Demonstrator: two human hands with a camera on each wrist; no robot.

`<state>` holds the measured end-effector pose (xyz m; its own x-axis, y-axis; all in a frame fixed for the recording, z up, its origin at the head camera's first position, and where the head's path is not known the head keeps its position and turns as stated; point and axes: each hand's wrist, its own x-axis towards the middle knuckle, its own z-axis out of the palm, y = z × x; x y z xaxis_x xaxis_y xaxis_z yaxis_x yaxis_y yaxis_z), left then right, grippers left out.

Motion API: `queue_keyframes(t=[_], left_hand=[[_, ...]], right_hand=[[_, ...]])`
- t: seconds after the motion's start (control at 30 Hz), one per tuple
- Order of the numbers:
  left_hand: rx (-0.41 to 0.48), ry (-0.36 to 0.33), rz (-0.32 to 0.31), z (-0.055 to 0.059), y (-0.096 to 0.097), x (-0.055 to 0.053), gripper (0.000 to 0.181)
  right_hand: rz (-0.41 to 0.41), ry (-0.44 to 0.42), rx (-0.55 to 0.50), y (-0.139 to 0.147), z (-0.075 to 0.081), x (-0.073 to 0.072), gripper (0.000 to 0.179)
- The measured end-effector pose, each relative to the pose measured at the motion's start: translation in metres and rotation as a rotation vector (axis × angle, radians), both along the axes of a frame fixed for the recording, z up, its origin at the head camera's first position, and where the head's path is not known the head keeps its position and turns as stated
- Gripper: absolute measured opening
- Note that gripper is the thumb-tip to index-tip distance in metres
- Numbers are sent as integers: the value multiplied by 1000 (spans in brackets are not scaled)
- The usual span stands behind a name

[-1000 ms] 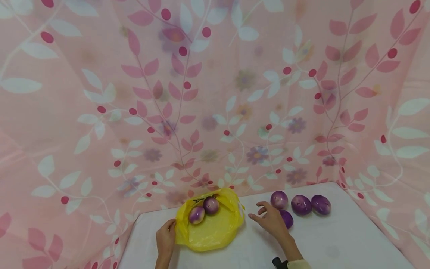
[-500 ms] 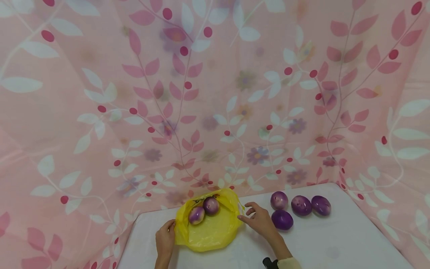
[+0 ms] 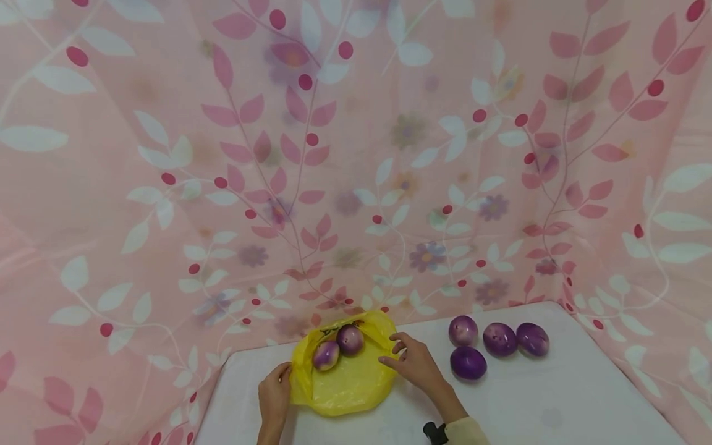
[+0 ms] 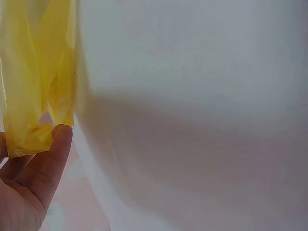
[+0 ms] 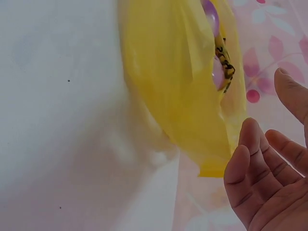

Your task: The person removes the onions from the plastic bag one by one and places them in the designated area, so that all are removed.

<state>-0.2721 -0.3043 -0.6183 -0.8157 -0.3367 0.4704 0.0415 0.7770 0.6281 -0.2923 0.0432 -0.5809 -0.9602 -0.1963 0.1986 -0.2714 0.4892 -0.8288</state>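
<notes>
A yellow plastic bag (image 3: 350, 392) lies with its mouth spread wide, and two glossy purple-and-cream egg-shaped things (image 3: 326, 356) rest inside toward the back. My left hand (image 3: 274, 392) pinches the bag's left edge; the left wrist view shows its fingers (image 4: 60, 144) against the gathered yellow plastic. At the opposite rim is my right hand (image 3: 417, 364), thumb and fingers apart, nothing between them. In the right wrist view, its fingertips are right beside the bag's edge (image 5: 214, 166), and black print shows within the mouth.
Several more purple egg-shaped things (image 3: 468, 363) stand grouped on the white table (image 3: 550, 402) to the right of my right hand. Behind the table hangs a pink curtain (image 3: 345, 247) with a leaf and flower pattern. A black strap mount (image 3: 436, 432) sits at my right wrist.
My right hand has moved left from beside the loose purple things to the bag's right rim, uncovering the nearest one. The left hand has kept its hold on the bag.
</notes>
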Motion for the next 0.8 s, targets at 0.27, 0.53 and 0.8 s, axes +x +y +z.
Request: queue_keyframes(t=[0.27, 0.53, 0.8], left_hand=[[-20, 34, 8, 0, 0, 0, 9], [-11, 32, -4, 4, 1, 1, 10], [-21, 33, -6, 1, 2, -1, 10]], right_hand=[[39, 46, 22, -12, 1, -1, 59], [57, 54, 32, -24, 5, -7, 57], [72, 7, 22, -39, 2, -11, 62]])
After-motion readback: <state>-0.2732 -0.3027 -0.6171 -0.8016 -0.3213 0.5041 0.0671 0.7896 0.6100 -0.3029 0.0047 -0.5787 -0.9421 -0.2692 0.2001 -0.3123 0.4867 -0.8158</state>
